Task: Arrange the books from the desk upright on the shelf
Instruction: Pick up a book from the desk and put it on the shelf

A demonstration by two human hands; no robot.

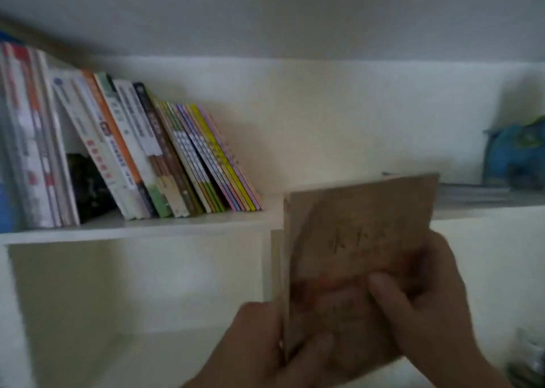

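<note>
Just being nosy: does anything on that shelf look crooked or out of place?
Yes. The row of books on the shelf leans left instead of standing upright. Both hands, left hand and right hand, hold a brown book off the shelf.

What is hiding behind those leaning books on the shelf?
Behind the leaning books, between them and the upright books, sits a dark object on the shelf. It is blurred and partly covered, so I cannot tell what it is.

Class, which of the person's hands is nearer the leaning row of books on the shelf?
Left. The left hand grips the brown book's spine side, toward the leaning row; the right hand holds its far side.
</note>
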